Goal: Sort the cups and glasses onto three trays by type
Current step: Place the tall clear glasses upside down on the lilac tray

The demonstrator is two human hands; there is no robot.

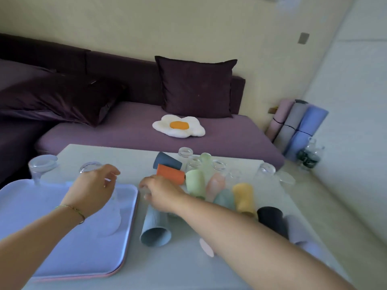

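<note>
We judge the glass [112, 217] the delicate piece: stiff, smooth, apt to slip and to chip against its neighbours, so it wants a wrap round the middle of its wall, not a pinch at the rim. It stands upright over the middle of the tray [52, 250]; whether its foot touches the tray we cannot tell. Our left hand [94, 186] holds it that way, back of the hand toward us, fingers curled round the far side, the bracelet [73, 209] low over the tray. Our right hand [162, 191] reaches in just right of the tray's rim, forearm stretched, palm down, fingers bent onto something clear and blurred; whether they grip it we cannot tell. The ribbed cup [155, 229] lies on its side just right of the tray and looks light and tough. More cups [194, 182] lie further right.
</note>
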